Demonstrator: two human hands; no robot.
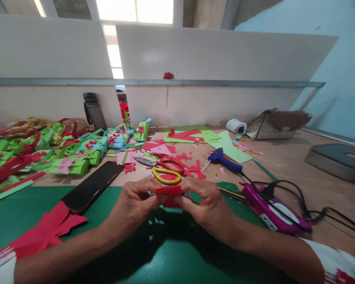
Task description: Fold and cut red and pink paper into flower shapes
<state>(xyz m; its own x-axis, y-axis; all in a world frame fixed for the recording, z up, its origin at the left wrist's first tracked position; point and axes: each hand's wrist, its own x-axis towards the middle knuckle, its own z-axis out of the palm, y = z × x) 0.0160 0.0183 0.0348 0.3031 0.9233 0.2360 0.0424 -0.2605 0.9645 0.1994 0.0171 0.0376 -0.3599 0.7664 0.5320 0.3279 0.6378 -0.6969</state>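
Between my two hands is a small piece of folded red paper (pixel 169 190), held a little above the green mat (pixel 165 256). My left hand (pixel 142 195) pinches its left end with thumb and fingers. The right end sits between the thumb and fingers of my right hand (pixel 202 197). Just beyond the paper lie scissors with red and yellow handles (pixel 167 176), blades toward the left. Red paper scraps (pixel 192 167) are strewn around them. Red cut paper shapes (pixel 51 227) rest on the mat by my left forearm, beside a black phone (pixel 91 185).
Small green paper bags (pixel 73 165) and strips pile up at the left, near a dark bottle (pixel 94 110). A blue glue gun (pixel 225 159) lies right of the scraps, its cable running to a purple power bank-like box (pixel 273 209). A handbag (pixel 278 124) stands at the back right.
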